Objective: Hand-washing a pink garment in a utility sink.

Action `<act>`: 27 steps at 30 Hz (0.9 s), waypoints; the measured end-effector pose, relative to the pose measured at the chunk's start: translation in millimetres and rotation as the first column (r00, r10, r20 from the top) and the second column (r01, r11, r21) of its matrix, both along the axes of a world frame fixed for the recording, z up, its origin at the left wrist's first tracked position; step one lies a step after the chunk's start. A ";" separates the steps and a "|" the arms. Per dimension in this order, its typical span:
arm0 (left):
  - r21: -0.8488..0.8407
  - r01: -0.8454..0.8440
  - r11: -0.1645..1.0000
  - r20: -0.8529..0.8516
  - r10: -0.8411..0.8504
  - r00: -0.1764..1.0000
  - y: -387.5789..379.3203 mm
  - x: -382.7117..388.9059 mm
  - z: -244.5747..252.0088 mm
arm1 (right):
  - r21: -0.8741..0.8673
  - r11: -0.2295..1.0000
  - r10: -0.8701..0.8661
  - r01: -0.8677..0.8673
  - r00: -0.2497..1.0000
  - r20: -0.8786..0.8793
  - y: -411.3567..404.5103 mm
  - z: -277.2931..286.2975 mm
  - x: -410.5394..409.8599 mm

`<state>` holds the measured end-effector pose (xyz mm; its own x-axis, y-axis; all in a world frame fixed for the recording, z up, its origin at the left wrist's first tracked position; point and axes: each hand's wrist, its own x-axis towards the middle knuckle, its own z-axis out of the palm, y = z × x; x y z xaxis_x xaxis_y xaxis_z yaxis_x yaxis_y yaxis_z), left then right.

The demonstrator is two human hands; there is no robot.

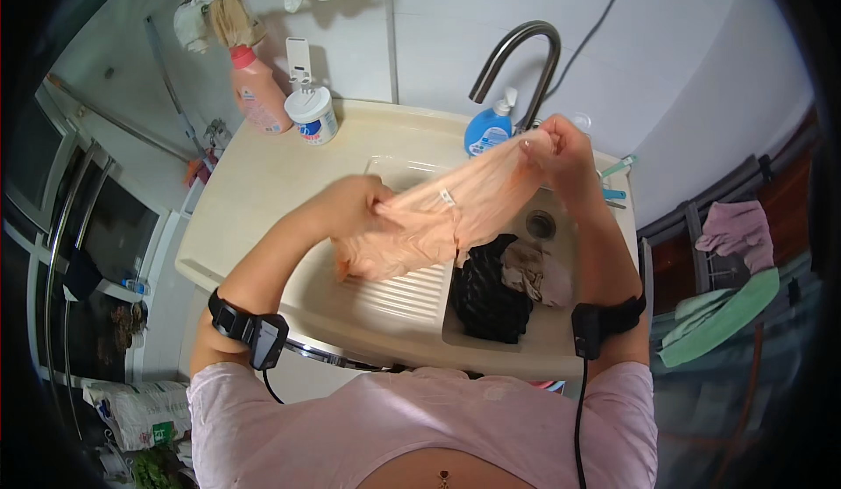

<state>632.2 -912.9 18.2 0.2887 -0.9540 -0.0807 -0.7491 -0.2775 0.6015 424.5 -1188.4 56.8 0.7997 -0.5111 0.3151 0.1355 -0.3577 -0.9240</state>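
A peach-coloured garment with a small white label is stretched between my two hands above the laundry sink. My left hand grips its waistband-like edge on the left, over the ribbed washboard. The opposite end is pinched in my right hand, higher up and just in front of the faucet. Below the cloth, the sink basin holds a black patterned garment and a crumpled beige and brown cloth. Part of the washboard is hidden by the garment.
A blue pump bottle stands by the curved metal faucet. On the counter's left are a pink detergent bottle and a white lidded tub. Brushes lie at the right rim. Towels hang at right.
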 end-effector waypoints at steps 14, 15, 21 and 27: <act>-0.469 -0.070 0.880 0.191 0.179 0.965 -77.1 -37.2 87.1 | -0.819 0.314 -0.593 0.480 0.773 0.225 -63.3 44.4 -42.2; -0.267 -0.045 0.963 0.345 0.139 0.928 -87.9 -44.5 78.1 | -0.820 0.307 -0.601 0.482 0.767 0.226 -71.5 41.8 -45.1; -0.643 -0.186 0.743 -0.338 -0.057 0.939 -143.2 -27.1 41.7 | 0.098 0.874 -0.473 0.476 0.880 -0.050 -51.9 56.0 -25.6; -0.457 -0.280 0.844 -0.751 -0.197 0.630 -167.6 -52.8 9.1 | 0.224 0.975 0.007 -0.003 1.000 -0.016 -15.6 33.2 35.4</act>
